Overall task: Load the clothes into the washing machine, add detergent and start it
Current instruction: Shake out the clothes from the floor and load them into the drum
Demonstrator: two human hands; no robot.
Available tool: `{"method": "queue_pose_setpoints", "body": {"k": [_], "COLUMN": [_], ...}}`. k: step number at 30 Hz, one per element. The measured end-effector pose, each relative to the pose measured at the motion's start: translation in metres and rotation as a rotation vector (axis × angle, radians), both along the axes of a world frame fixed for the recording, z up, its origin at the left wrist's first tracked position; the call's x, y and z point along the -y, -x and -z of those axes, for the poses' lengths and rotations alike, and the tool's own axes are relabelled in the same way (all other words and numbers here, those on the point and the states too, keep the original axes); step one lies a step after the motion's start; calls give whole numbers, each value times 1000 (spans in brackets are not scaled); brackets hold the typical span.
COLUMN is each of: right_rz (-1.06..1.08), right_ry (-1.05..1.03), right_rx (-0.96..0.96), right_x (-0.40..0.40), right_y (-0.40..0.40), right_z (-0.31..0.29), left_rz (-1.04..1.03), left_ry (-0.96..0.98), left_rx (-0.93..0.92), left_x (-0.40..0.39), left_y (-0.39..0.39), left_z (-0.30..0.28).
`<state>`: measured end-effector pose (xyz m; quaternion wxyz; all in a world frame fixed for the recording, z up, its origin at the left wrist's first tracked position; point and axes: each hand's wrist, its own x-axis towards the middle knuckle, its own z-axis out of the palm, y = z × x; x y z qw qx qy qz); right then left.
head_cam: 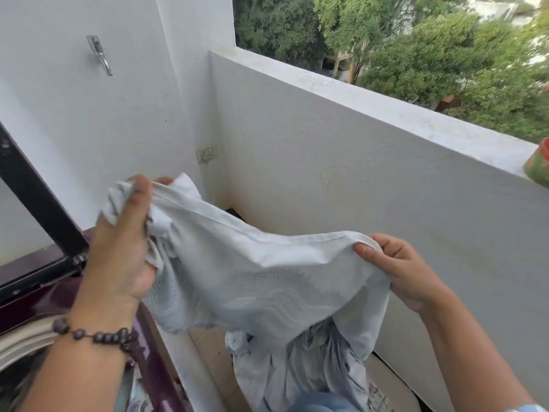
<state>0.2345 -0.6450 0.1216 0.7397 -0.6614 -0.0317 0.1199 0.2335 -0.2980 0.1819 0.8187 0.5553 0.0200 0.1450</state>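
Beside the balcony wall, I see the washing machine at lower left, lid raised. Loading is in hand. A white garment hangs stretched in the air, right of the drum, long axis running upper left to lower right. Left hand fingers grip one end; right hand fingers pinch the other. Next, I judge: swing left, lower into the drum.
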Motion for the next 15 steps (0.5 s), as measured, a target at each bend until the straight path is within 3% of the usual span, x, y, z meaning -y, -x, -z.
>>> {"method": "queue_pose_setpoints", "body": {"k": [8,12,15], "right_rz": [-187,-167,-131], "right_ry": [1,-4,33], "right_rx": [251,296,309], "right_x": [-89,-103,-102], "right_y": [15,18,21], "right_z": [-44,-51,-52], "left_rz": [410,515,479], "left_ry": [-290,-313,-530], "left_rx": [-16,-14,7], "left_x": [75,85,78], "left_y": [13,16,15], "left_z": [35,40,32]}}
